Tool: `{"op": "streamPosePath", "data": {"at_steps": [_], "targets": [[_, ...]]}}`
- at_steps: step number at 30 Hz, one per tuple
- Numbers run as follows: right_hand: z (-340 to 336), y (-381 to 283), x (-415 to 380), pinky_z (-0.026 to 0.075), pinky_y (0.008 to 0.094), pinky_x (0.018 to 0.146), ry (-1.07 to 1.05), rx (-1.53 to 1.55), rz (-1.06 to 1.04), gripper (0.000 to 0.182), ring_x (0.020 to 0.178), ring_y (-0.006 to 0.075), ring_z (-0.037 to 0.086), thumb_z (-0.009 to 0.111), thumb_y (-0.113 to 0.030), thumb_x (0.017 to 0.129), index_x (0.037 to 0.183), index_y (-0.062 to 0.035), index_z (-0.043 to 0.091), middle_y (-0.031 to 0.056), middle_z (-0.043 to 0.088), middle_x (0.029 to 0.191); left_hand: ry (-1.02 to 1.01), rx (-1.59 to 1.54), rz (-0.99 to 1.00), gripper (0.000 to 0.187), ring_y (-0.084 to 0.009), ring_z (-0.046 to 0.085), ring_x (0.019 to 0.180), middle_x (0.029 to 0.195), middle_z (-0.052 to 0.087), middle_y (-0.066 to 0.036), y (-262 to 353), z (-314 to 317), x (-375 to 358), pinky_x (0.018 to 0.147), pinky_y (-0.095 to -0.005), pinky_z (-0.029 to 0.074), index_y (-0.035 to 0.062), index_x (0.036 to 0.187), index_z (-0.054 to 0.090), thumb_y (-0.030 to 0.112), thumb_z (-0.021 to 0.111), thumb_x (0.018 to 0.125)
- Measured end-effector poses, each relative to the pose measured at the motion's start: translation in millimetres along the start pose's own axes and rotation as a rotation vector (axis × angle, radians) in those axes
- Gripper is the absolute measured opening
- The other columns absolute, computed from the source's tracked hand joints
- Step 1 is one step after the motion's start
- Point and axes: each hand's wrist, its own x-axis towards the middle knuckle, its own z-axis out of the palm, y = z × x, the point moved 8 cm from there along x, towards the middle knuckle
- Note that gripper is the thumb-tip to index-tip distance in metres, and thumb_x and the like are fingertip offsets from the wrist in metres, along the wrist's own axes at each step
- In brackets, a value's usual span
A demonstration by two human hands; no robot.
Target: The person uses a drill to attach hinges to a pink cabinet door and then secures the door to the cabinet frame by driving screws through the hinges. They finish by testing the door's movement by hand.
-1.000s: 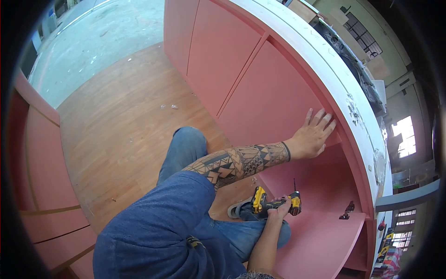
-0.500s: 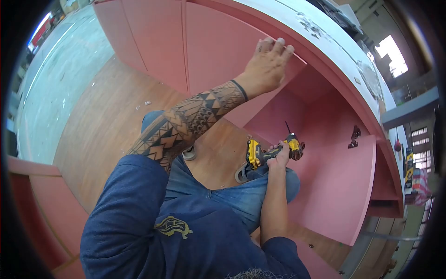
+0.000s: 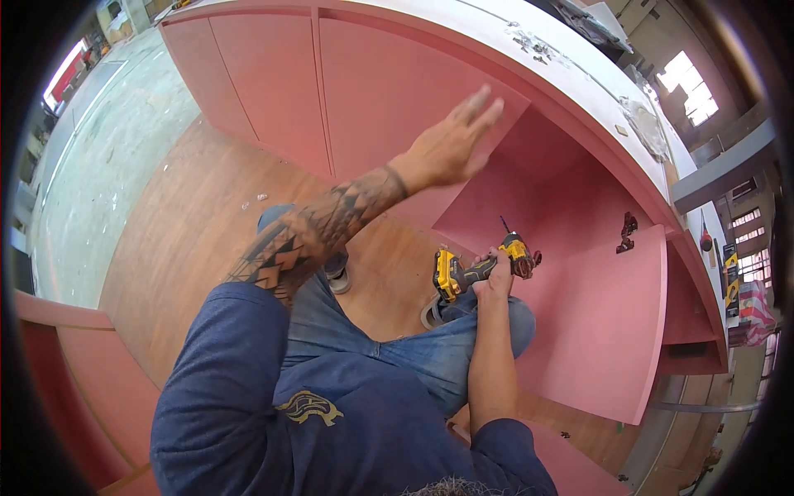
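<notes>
My left hand (image 3: 451,142), on the tattooed arm, is in the air in front of a pink cabinet door (image 3: 389,91), its fingers stretched and apart, slightly blurred. Nothing is in it. Low on the right, my right hand (image 3: 496,277) is wrapped round a yellow and black cordless drill (image 3: 449,275) with a thin bit pointing up and away. Beside the drill, an open pink door panel (image 3: 595,331) stands out from the cabinet. Dark metal hinges (image 3: 627,233) show at its upper edge. The cabinet's inside (image 3: 554,182) shows between the two doors.
Along the cabinet top, a white surface (image 3: 579,91) holds small hardware (image 3: 529,45) and clear plastic bags (image 3: 645,128). A grey beam (image 3: 728,169) crosses at right. Another pink cabinet piece (image 3: 99,364) stands at lower left. Wooden boarding (image 3: 182,215) lies underfoot.
My left hand has come off the upper edge of the pink door and moved left and down. My right hand keeps the drill in nearly the same spot. The view has shifted slightly.
</notes>
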Motion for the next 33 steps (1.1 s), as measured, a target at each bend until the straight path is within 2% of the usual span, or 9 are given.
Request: {"op": "streamPosePath", "data": {"at_steps": [7, 14, 18, 20, 22, 25, 27, 30, 33], "targets": [[29, 31, -70, 0.056, 0.0418, 0.086, -0.318, -0.110, -0.032, 0.017, 0.096, 0.0256, 0.066, 0.064, -0.006, 0.092, 0.108, -0.0042, 0.062, 0.0112, 0.067, 0.102, -0.797, -0.626, -0.241, 0.086, -0.0409, 0.064, 0.126, 0.137, 0.063, -0.028, 16, 99, -182, 0.105, -0.0469, 0.052, 0.0021, 0.153, 0.044, 0.046, 0.081, 0.090], [86, 60, -182, 0.051, 0.0374, 0.105, -0.571, -0.387, 0.020, 0.063, 0.124, 0.0241, 0.064, 0.065, -0.012, 0.098, 0.156, -0.0017, 0.043, 0.0134, 0.062, 0.140, -0.799, -1.080, -0.606, 0.055, -0.0258, 0.073, 0.103, 0.110, 0.072, -0.015, -2, 110, -232, 0.091, -0.0393, 0.058, 0.0015, 0.134, 0.061, 0.019, 0.078, 0.085], [96, -58, -253, 0.049, 0.0386, 0.111, -0.397, -1.136, -0.802, 0.043, 0.128, 0.0233, 0.065, 0.070, -0.004, 0.095, 0.137, 0.0028, 0.066, 0.0154, 0.070, 0.136, -0.622, -1.276, -0.981, 0.037, -0.0136, 0.067, 0.062, 0.077, 0.068, -0.006, -22, 97, -243, 0.061, -0.0309, 0.056, 0.0044, 0.120, 0.068, 0.012, 0.073, 0.084], [78, -137, -311, 0.045, 0.0413, 0.114, 0.048, -1.291, -1.284, 0.042, 0.132, 0.0289, 0.063, 0.070, -0.002, 0.092, 0.133, 0.0014, 0.069, 0.0162, 0.070, 0.135, -0.542, -1.238, -1.050, 0.018, -0.0110, 0.063, 0.055, 0.075, 0.065, -0.003, -41, 89, -238, 0.053, -0.0286, 0.054, 0.0033, 0.100, 0.070, 0.017, 0.074, 0.090], [35, -217, -360, 0.046, 0.0461, 0.113, 0.425, -1.690, -1.854, 0.039, 0.130, 0.0332, 0.062, 0.069, -0.003, 0.097, 0.135, 0.0029, 0.066, 0.0179, 0.068, 0.136, -0.545, -1.234, -0.995, 0.030, -0.0118, 0.062, 0.055, 0.071, 0.063, -0.004, -49, 80, -230, 0.054, -0.0297, 0.053, 0.0024, 0.114, 0.068, 0.018, 0.074, 0.089], [-64, -316, -413, 0.045, 0.0482, 0.112, 1.333, -1.667, -1.399, 0.057, 0.129, 0.0379, 0.062, 0.070, -0.039, 0.100, 0.141, 0.0003, 0.063, 0.0224, 0.067, 0.136, -0.466, -1.295, -0.939, 0.028, -0.0104, 0.059, 0.055, 0.067, 0.060, -0.001, -48, 54, -219, 0.053, -0.0305, 0.051, 0.0030, 0.108, 0.068, 0.023, 0.077, 0.091], [-117, -336, -406, 0.052, 0.0441, 0.104, 1.487, -1.642, -1.062, 0.045, 0.123, 0.0339, 0.064, 0.072, -0.027, 0.099, 0.138, -0.0050, 0.067, 0.0200, 0.067, 0.136, -0.415, -1.285, -0.901, 0.027, -0.0103, 0.060, 0.056, 0.068, 0.060, -0.001, -51, 49, -215, 0.054, -0.0305, 0.051, 0.0030, 0.109, 0.068, 0.022, 0.077, 0.091], [-185, -345, -359, 0.052, 0.0416, 0.102, 0.819, -1.304, -1.158, 0.047, 0.119, 0.0325, 0.066, 0.070, -0.026, 0.100, 0.141, -0.0037, 0.065, 0.0208, 0.067, 0.136, -0.306, -1.300, -0.847, 0.028, -0.0103, 0.060, 0.058, 0.069, 0.061, -0.001, -55, 30, -205, 0.056, -0.0299, 0.052, 0.0028, 0.111, 0.068, 0.020, 0.077, 0.091], [-191, -344, -363, 0.053, 0.0393, 0.098, 0.864, -1.191, -1.089, 0.044, 0.115, 0.0291, 0.067, 0.069, -0.024, 0.101, 0.140, -0.0030, 0.065, 0.0193, 0.069, 0.133, -0.187, -1.317, -0.827, 0.030, -0.0101, 0.061, 0.062, 0.076, 0.064, -0.001, -59, 13, -199, 0.059, -0.0287, 0.052, 0.0024, 0.114, 0.068, 0.017, 0.077, 0.090]]}}
